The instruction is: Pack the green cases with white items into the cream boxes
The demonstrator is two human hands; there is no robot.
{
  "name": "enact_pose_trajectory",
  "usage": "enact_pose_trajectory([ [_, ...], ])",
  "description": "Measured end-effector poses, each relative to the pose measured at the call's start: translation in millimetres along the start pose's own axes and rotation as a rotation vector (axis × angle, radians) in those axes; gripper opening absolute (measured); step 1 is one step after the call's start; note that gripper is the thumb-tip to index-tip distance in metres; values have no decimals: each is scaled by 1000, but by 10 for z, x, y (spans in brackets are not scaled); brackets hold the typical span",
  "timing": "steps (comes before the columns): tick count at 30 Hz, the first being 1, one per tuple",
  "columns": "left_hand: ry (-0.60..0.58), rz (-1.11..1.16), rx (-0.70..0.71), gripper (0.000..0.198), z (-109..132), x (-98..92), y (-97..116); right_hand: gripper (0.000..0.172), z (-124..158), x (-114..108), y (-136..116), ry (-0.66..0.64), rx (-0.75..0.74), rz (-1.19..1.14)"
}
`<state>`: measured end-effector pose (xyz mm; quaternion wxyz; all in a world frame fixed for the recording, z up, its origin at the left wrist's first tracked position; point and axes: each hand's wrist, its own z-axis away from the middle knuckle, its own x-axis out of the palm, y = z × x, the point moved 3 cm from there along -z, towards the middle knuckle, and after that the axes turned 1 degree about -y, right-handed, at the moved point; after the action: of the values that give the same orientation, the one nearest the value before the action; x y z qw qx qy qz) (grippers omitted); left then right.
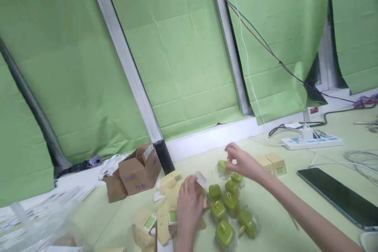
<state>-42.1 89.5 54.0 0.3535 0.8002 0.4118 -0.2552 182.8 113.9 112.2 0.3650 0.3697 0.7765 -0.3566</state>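
My left hand (188, 201) is closed around a small tan cardboard box (199, 189) with a raised pale flap. Most of that box is hidden behind the fingers. Farther right, the fingers of my right hand (240, 162) are pinched at a glossy green cube-shaped piece (222, 166) in clear wrap. Between my hands stand several similar green pieces (225, 233), some with a pale loop on top. Left of my left hand lie several pale yellow boxes (144, 224) with green label windows, some with flaps up.
An open brown carton (140, 171) and a black cylinder (164, 156) stand at the back. Two closed yellow boxes (276, 164) sit behind my right forearm. At right are a phone (339, 195), a power strip (313, 141) and loose cables (362, 165). Clear plastic (53, 220) lies at left.
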Motion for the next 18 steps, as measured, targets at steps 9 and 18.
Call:
enact_pose_trajectory([
  [9,188,1075,-698,63,-6,77,-61,26,103,229,478,-415,151,121],
  [18,90,1381,-860,32,15,38,102,52,75,457,-471,-55,-355,93],
])
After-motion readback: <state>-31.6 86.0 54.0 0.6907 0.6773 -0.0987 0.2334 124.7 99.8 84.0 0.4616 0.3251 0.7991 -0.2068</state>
